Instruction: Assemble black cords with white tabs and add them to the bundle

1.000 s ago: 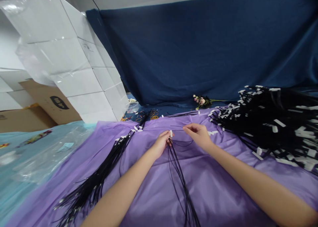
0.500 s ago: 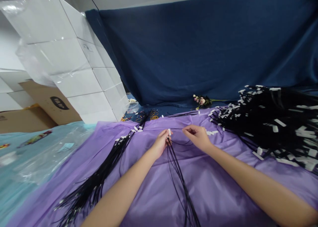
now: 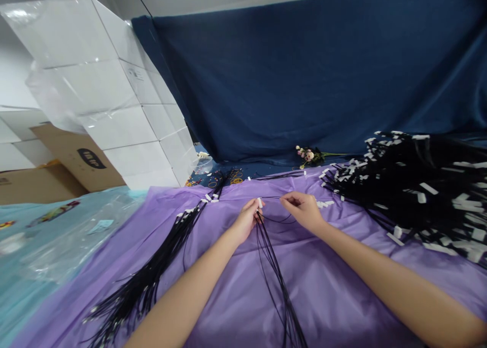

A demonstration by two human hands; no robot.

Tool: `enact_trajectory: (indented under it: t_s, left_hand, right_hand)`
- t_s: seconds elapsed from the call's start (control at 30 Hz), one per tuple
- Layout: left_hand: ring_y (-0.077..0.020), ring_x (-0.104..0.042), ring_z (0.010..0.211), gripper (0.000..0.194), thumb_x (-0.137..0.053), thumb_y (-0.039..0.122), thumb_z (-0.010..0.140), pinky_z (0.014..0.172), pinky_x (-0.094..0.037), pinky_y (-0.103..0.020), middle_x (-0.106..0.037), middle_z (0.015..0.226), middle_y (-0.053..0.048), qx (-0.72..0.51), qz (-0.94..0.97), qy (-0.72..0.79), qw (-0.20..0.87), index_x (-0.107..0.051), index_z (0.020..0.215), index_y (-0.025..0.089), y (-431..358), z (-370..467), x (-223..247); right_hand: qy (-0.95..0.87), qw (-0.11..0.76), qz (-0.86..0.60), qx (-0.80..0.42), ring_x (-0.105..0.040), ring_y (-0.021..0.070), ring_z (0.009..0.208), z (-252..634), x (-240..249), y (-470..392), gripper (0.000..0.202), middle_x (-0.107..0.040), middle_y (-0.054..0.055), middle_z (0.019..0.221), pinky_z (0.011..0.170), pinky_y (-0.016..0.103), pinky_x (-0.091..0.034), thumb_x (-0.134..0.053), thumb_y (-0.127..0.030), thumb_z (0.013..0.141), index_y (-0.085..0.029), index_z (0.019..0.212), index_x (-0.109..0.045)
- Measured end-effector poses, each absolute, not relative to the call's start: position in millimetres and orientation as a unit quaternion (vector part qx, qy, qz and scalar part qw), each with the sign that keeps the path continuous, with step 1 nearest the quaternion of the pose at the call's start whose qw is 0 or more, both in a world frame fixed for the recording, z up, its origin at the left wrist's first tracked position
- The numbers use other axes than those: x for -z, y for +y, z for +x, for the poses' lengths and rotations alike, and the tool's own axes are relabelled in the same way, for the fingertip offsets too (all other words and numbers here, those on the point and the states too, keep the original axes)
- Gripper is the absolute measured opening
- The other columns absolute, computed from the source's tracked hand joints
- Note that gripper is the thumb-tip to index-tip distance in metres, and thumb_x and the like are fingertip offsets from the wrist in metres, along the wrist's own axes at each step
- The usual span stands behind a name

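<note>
At the centre, my left hand (image 3: pixel 247 220) is closed on the top of several thin black cords (image 3: pixel 277 272), which hang down over the purple cloth (image 3: pixel 327 287). A small white tag (image 3: pixel 259 202) shows at its fingertips. To the right, my right hand (image 3: pixel 302 208) pinches a thin black cord that runs across to my left hand; a loop of cord sags between the two. A bundle of black cords with white tags (image 3: pixel 163 259) lies to the left. On the right is a large pile of black cords with white tags (image 3: pixel 395 180).
White boxes (image 3: pixel 129 130) wrapped in plastic are stacked at the back left, beside a brown carton (image 3: pixel 72 152). Artificial flowers (image 3: pixel 310 155) lie before a dark blue curtain (image 3: pixel 304 79). Plastic bags (image 3: pixel 76 246) rest on the teal cloth at the left.
</note>
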State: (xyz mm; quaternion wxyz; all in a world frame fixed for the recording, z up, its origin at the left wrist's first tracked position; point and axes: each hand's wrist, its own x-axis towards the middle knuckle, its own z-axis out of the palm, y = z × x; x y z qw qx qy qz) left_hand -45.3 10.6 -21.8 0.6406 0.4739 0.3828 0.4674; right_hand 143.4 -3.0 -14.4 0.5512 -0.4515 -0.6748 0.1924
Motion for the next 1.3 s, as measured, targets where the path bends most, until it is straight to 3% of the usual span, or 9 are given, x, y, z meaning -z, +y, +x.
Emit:
enact_trajectory:
  t_s: [1.3]
  left_hand:
    - [-0.0074, -0.041, 0.045, 0.038, -0.06, 0.053, 0.072, 0.049, -0.038, -0.022, -0.044, 0.057, 0.005, -0.473, 0.465, 0.394, 0.637, -0.057, 0.083, 0.017, 8.8, -46.2, 21.0]
  right_hand:
    - [-0.73, 0.504, -0.421, -0.19, -0.052, 0.0107, 0.051, 142.8, 10.6, -10.2, 0.015, -0.059, -0.002, 0.057, 0.051, 0.02, -0.038, -0.057, -0.026, 0.077, -0.018, 0.076, -0.07]
